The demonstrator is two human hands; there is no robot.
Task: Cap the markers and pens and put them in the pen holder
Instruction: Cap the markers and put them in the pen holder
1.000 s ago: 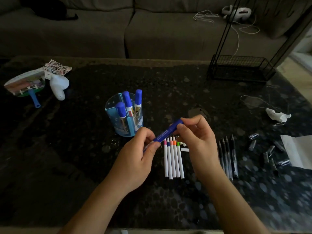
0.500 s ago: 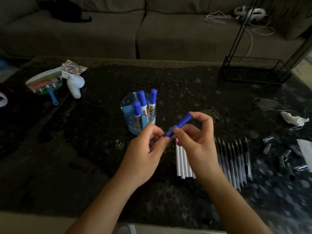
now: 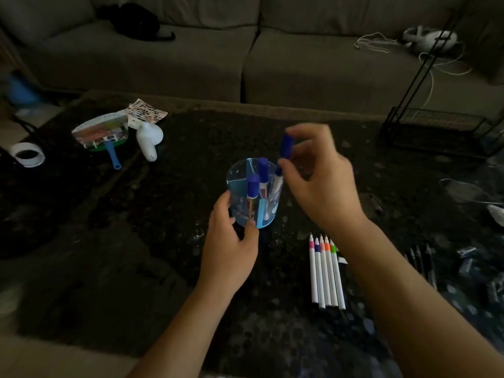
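Observation:
A clear blue pen holder (image 3: 240,173) stands in the middle of the dark table with blue-capped markers (image 3: 253,186) upright in it. My left hand (image 3: 229,241) grips the holder's near left side. My right hand (image 3: 321,178) is just right of the holder and pinches a blue-capped marker (image 3: 286,145) whose lower end is over the holder's right rim. Several uncapped white pens with coloured tips (image 3: 326,271) lie in a row on the table under my right forearm. Several black pens (image 3: 422,260) lie further right, partly hidden by that arm.
Loose pen caps (image 3: 469,257) lie at the right edge. A hand fan (image 3: 102,135), a white bottle (image 3: 149,140) and a tape roll (image 3: 27,154) sit at the left. A black wire rack (image 3: 436,126) stands at the back right, a sofa (image 3: 245,50) behind the table.
Both hands held the blue marker over the white pens. Now my right hand alone has carried it up to the holder, and my left hand has moved to grip the holder.

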